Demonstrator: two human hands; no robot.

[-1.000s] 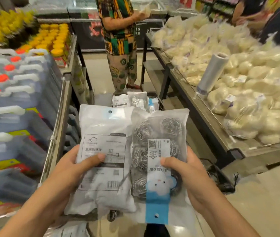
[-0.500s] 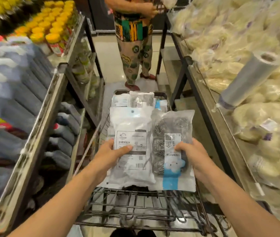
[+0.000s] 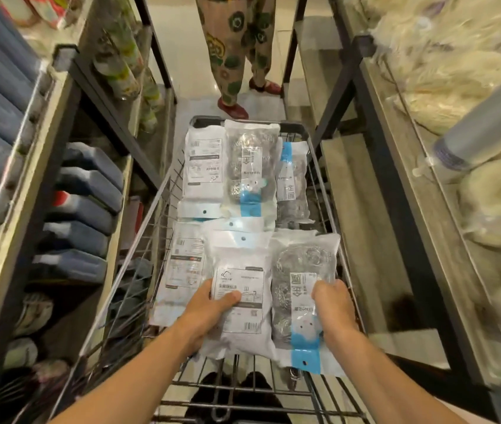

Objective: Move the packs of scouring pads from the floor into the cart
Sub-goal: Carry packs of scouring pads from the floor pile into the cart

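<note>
While we hold two packs over the cart [image 3: 325,179], our left hand [image 3: 209,316] grips the white pack [image 3: 240,289] and our right hand [image 3: 333,310] the clear pack [image 3: 301,270]; beyond our fingers lie more packs [image 3: 227,166].

I'm holding two packs side by side over the cart's [image 3: 319,166] near end, back-facing pack [image 3: 237,289] left, front-facing pack [image 3: 302,289] right; more packs [image 3: 252,166] lie farther in.

The person's forearms are bare to the frame edge, no sleeves, watch or rings showing on the left hand [image 3: 209,313] or right hand [image 3: 333,310]; dark shoes [image 3: 237,390] at 6 o'clock.
</note>
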